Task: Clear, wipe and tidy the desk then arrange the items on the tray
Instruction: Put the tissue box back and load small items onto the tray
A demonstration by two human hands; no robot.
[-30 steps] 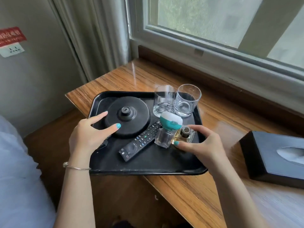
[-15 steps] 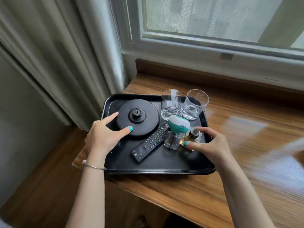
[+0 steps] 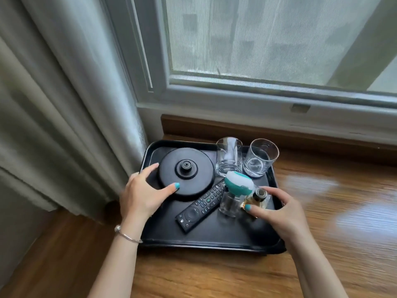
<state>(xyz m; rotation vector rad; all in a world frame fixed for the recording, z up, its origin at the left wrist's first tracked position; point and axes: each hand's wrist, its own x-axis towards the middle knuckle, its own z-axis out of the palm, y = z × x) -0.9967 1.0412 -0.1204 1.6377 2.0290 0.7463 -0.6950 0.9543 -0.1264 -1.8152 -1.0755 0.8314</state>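
Observation:
A black tray (image 3: 214,237) lies on the wooden desk (image 3: 322,233) by the window. On it sit a round black kettle base (image 3: 199,168), a black remote (image 3: 199,206), two clear glasses (image 3: 228,157) (image 3: 258,160), a clear bottle with a teal-and-white cap (image 3: 234,190) and a small amber bottle (image 3: 258,197). My left hand (image 3: 141,196) grips the near left edge of the kettle base, thumb on top. My right hand (image 3: 281,214) pinches the small amber bottle at the tray's right side.
A grey curtain (image 3: 64,104) hangs left of the tray, touching its far left corner. The window sill (image 3: 279,117) and a wooden ledge run behind the desk. Bare desk surface extends right of the tray.
The view has swung left and up: the black tissue box has left the frame and the curtain and window fill it. Both hands hold the same things as before.

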